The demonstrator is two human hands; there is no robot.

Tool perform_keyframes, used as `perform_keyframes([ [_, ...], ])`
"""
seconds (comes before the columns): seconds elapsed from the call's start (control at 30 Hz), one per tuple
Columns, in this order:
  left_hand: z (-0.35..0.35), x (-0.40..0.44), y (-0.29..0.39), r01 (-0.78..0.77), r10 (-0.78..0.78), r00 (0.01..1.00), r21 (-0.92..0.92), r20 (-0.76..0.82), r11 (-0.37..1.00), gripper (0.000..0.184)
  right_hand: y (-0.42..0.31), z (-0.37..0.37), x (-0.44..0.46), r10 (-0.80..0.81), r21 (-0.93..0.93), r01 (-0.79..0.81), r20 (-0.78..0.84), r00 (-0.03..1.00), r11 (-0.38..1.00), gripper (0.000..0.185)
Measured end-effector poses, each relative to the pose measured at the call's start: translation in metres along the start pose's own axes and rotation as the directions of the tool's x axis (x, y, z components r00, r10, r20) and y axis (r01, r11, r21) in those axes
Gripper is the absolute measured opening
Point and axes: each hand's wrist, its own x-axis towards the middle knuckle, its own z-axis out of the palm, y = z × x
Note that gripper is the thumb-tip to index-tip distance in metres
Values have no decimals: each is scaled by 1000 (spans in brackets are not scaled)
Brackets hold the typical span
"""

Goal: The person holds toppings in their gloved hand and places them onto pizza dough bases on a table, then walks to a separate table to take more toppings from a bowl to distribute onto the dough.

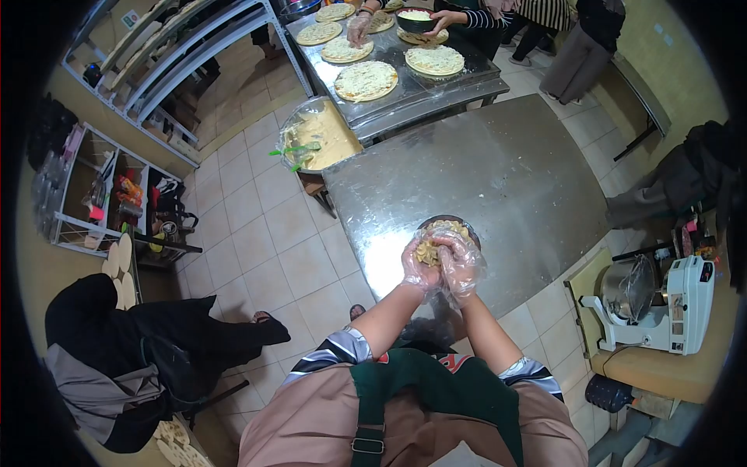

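Both of my hands wear clear plastic gloves and are cupped together over a dark round bowl on the metal table. Pale yellowish sliced pieces lie between them. My left hand curls around the pieces from the left side. My right hand wraps over them from the right, its fingers bent toward the left hand. More of the same pieces show in the bowl behind the fingers. The gloves partly hide the fingertips.
Beyond, a second table holds several topped flat rounds, where a co-worker's gloved hand reaches. A basin of pale mixture stands left of my table, a mixer at the right, a dark-clothed person at the left.
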Motion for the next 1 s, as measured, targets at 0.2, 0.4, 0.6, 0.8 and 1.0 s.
perform_keyframes([
  [0.2, -13, -1, 4, 38, -34, 998, -77, 53, 996, 36, 6, -9, -3, 166, 288, -153, -23, 986, 945, 14],
  [0.4, -5, -17, 13, -7, 2, 999, -118, -40, 993, 25, 0, -25, -1, 549, 646, -454, 64, 833, 613, 23],
  [0.6, -12, -57, 43, -89, 79, 993, -121, -85, 989, 23, 20, -29, -6, 623, 277, -698, 317, 715, 661, 29],
  [0.8, -35, -87, 66, -159, 145, 985, -163, -94, 974, 25, 36, -39, -1, 542, 210, -635, 367, 756, 744, 28],
  [1.0, -46, -103, 68, -188, 170, 979, -180, -112, 966, 25, 41, -44, 4, 687, -170, -667, 220, 692, 726, 19],
])
